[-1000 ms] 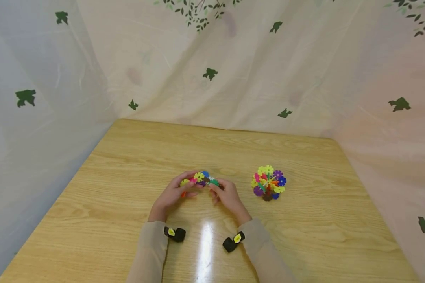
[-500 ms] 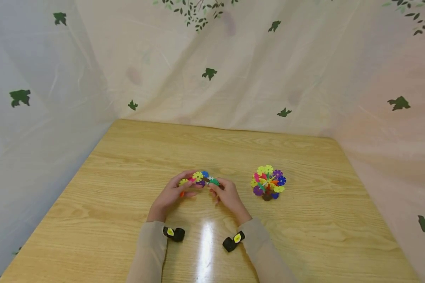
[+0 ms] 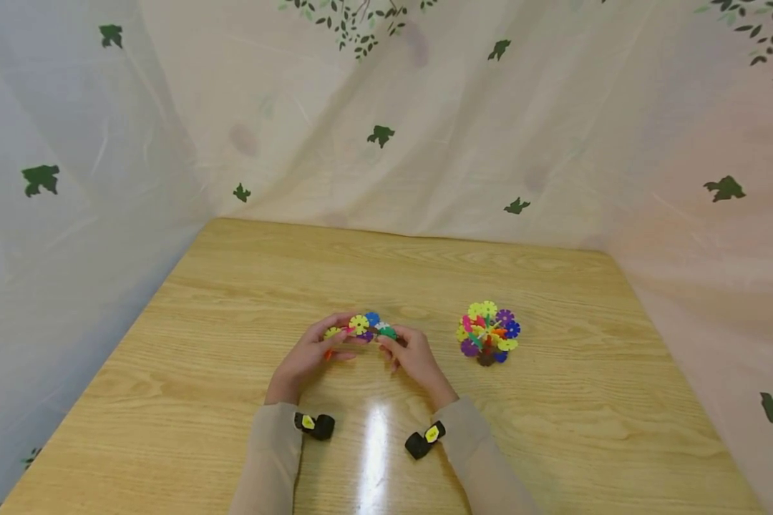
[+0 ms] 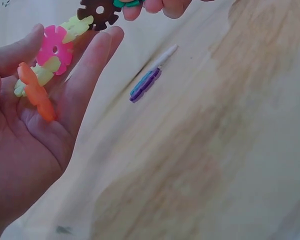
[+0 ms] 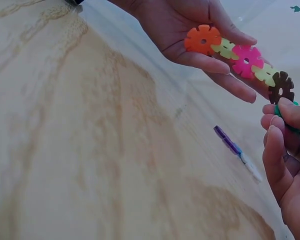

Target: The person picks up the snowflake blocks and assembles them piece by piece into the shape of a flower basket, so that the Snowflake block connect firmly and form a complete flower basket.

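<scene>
A chain of slotted plastic snowflake discs spans both hands. In the left wrist view it has an orange disc [image 4: 36,92], a pink disc [image 4: 55,49], pale yellow ones and a brown disc [image 4: 99,10]. The chain's orange end lies across the palm of my left hand [image 3: 304,355], whose fingers are extended beneath it, thumb alongside. At the other end, my right hand [image 3: 420,357] pinches a green disc [image 3: 388,332] between thumb and fingers, next to the brown one. Below the chain, blue [image 3: 371,318], purple [image 4: 146,86] and white [image 4: 168,54] discs lie on the table.
A round, many-coloured ball of snowflake discs [image 3: 487,333] stands on the wooden table [image 3: 554,422], right of my hands. Pale curtains [image 3: 451,143] with green leaf patterns surround the table's back and sides.
My left hand has shifted very slightly leftward, and the chain with it. The right hand stays almost still, its pinch on the green disc unchanged.
</scene>
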`<action>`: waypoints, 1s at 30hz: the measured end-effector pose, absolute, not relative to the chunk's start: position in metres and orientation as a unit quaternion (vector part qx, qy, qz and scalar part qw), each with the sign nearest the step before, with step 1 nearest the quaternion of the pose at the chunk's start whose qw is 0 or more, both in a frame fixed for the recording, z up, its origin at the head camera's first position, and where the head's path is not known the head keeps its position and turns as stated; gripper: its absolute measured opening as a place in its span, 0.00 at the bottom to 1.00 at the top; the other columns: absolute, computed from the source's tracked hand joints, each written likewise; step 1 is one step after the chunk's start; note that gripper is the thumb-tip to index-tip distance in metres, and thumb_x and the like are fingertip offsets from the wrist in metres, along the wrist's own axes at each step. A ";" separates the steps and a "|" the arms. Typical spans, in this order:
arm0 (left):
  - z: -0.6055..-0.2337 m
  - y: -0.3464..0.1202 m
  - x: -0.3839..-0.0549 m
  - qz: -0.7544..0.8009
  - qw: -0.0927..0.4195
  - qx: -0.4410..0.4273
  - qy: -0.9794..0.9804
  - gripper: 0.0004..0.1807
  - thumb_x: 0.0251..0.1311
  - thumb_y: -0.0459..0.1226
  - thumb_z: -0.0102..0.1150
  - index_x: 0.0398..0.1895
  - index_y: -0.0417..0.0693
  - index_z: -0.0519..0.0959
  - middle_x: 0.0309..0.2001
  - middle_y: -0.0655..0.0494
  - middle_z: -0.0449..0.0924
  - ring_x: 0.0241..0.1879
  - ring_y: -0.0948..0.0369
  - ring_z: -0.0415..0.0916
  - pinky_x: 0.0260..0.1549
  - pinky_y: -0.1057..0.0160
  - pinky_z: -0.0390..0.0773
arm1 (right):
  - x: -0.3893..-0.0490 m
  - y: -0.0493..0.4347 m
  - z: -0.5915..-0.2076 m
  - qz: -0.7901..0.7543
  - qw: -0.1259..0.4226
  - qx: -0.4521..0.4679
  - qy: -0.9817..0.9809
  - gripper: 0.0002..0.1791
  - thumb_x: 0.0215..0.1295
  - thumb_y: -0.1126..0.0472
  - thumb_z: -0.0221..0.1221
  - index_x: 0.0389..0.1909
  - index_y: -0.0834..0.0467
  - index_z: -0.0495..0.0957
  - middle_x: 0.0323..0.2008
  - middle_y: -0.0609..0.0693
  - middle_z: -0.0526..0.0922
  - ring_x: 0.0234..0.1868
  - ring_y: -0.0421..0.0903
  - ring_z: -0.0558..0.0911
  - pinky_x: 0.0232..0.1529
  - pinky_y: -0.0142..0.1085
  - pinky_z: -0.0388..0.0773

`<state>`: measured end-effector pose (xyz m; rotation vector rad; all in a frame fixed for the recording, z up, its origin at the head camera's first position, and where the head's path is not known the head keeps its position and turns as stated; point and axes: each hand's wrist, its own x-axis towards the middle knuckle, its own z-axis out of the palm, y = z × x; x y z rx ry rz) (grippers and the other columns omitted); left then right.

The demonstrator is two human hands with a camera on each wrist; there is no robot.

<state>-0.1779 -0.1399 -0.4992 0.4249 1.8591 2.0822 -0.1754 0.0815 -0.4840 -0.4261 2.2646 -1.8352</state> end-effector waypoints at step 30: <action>-0.493 -0.138 -0.179 0.724 0.156 0.136 0.658 0.23 0.74 0.34 0.41 0.68 0.32 0.62 0.62 0.35 0.65 0.60 0.42 0.72 0.51 0.57 0.83 | -0.189 0.079 -0.507 -0.666 0.114 -0.105 0.730 0.13 0.66 0.65 0.59 0.41 0.75 0.78 0.20 0.54 0.80 0.15 0.40 0.76 0.17 0.36 0.82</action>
